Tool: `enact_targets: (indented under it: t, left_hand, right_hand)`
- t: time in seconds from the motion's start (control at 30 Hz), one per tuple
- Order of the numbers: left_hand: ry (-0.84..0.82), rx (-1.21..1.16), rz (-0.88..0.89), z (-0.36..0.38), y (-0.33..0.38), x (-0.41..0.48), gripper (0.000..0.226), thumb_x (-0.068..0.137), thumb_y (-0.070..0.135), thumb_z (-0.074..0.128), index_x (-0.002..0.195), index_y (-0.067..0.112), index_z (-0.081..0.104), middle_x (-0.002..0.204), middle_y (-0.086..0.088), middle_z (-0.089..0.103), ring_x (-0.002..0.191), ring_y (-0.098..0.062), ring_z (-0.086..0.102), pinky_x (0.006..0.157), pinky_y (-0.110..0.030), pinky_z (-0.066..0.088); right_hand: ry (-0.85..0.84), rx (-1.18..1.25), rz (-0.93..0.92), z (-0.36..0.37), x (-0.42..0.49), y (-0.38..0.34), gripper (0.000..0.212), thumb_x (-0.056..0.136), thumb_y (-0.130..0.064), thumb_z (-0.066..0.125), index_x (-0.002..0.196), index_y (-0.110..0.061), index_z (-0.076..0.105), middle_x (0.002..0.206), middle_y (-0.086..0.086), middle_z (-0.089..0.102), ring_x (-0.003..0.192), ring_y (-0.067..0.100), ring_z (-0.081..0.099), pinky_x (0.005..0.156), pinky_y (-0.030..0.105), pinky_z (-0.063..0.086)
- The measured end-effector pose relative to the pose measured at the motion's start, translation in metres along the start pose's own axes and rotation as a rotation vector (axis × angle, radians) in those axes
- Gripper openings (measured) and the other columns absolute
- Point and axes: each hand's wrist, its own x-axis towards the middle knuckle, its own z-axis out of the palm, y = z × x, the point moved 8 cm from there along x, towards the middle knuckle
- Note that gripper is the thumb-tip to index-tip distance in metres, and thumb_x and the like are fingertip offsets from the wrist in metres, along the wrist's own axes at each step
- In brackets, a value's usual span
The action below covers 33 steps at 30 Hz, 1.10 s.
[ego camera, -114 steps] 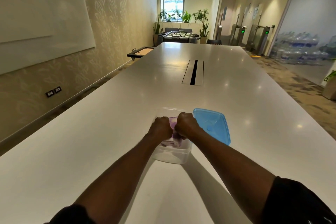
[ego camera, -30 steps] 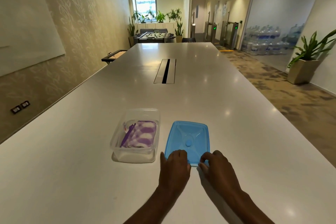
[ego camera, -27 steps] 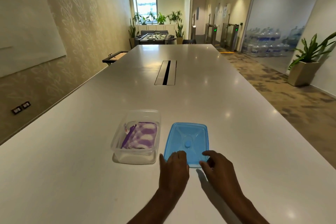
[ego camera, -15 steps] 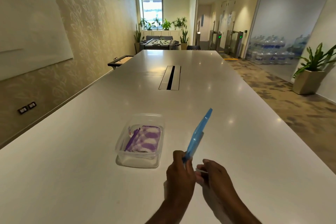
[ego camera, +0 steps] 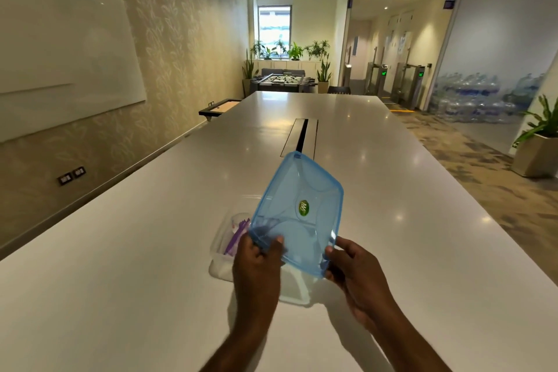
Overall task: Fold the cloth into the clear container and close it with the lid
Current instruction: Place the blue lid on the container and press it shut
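A translucent blue lid with a green oval sticker is held tilted in the air, its near edge gripped by both hands. My left hand pinches the near left corner and my right hand holds the near right corner. Behind and under the lid stands the clear container on the white table; only its left side shows. The purple and white cloth lies folded inside it, mostly hidden by the lid and my left hand.
The long white table has a cable slot down its middle, far beyond the container. A wall with a whiteboard runs along the left. A potted plant stands on the carpet to the right.
Both hands have lifted the blue lid off the table, turned it face up toward me and carried it left, over the container. The cloth stays in the container.
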Motion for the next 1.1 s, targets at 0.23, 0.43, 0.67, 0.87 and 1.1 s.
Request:
enact_targets:
  t: [0.23,0.43,0.67,0.87,1.1]
  left_hand:
    - [0.029,0.443,0.135,-0.061,0.024,0.040,0.013,0.085,0.035,0.064,0.092,0.025,0.069,0.071,0.016,0.069,0.067,0.002,0.064,0.056,-0.006,0.043]
    - [0.058,0.630,0.156,-0.086,0.011,0.059,0.026,0.092,0.031,0.056,0.103,0.013,0.070,0.084,0.005,0.073,0.071,-0.008,0.063,0.062,-0.014,0.042]
    - [0.002,0.728,0.106,-0.093,-0.018,0.070,0.021,0.094,0.014,0.050,0.097,0.010,0.071,0.094,-0.011,0.073,0.078,-0.016,0.059,0.069,-0.023,0.038]
    - [-0.005,0.736,0.102,-0.092,-0.026,0.076,0.024,0.095,0.017,0.050,0.096,0.004,0.071,0.095,-0.015,0.072,0.083,-0.024,0.063,0.069,-0.024,0.041]
    - [-0.061,0.700,0.031,-0.092,-0.040,0.081,0.030,0.095,0.018,0.051,0.071,0.006,0.064,0.069,-0.008,0.064,0.067,-0.023,0.054,0.065,-0.035,0.046]
  right_hand:
    - [-0.047,-0.247,-0.104,0.038,0.010,-0.015,0.023,0.087,-0.007,0.062,0.102,-0.022,0.071,0.070,0.013,0.072,0.056,0.020,0.062,0.060,0.035,0.058]
    - [-0.041,-0.543,-0.186,0.070,0.021,-0.009,0.020,0.085,-0.014,0.060,0.100,-0.021,0.073,0.066,0.006,0.072,0.046,0.013,0.059,0.044,0.028,0.051]
    - [0.042,-0.839,-0.246,0.077,0.034,0.009,0.024,0.088,-0.023,0.057,0.107,-0.016,0.070,0.059,0.000,0.061,0.053,0.009,0.053,0.054,0.026,0.043]
    - [0.055,-0.933,-0.255,0.080,0.039,0.018,0.023,0.091,-0.024,0.054,0.104,-0.015,0.071,0.063,0.000,0.061,0.055,0.006,0.051,0.050,0.015,0.036]
    - [0.056,-0.903,-0.213,0.080,0.043,0.026,0.026,0.095,-0.024,0.049,0.106,-0.016,0.071,0.081,0.011,0.072,0.071,0.026,0.063,0.065,0.036,0.050]
